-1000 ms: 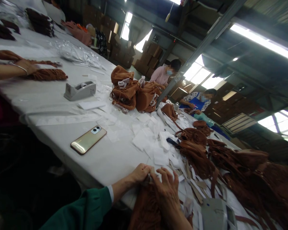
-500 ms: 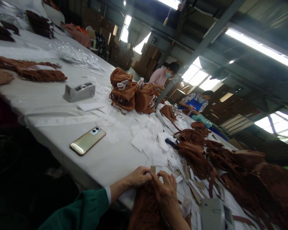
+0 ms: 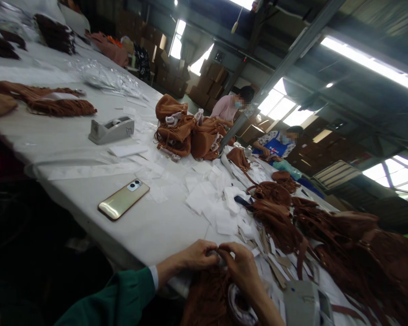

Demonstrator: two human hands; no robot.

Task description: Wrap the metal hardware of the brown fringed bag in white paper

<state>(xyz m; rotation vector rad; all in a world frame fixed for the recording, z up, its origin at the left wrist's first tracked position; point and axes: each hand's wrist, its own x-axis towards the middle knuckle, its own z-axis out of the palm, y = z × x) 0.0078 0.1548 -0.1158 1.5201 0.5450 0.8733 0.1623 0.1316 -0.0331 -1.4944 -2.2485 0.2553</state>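
My left hand [image 3: 201,255] and my right hand [image 3: 240,262] meet at the table's front edge, fingertips closed together. Whatever they pinch is small and mostly covered by the fingers. Directly beneath them is a brown fringed bag [image 3: 204,296], its lower part cut off by the frame. A pale ring-shaped roll [image 3: 234,301] shows below my right wrist, partly hidden by the forearm. To the right of that arm stands a grey tape dispenser [image 3: 302,299].
A gold phone [image 3: 124,199] lies left of centre. White paper pieces [image 3: 204,197] and card strips [image 3: 275,267] litter the table. Brown bags are piled at the middle [image 3: 177,131] and right [image 3: 357,244]. Another dispenser [image 3: 112,130] stands behind the phone. Two people work across the table; another person's hand [image 3: 0,105] rests far left.
The small tan card that stuck up between my fingertips is out of sight. My right hand has turned and closed against the left. The ring-shaped roll now shows under my right wrist.
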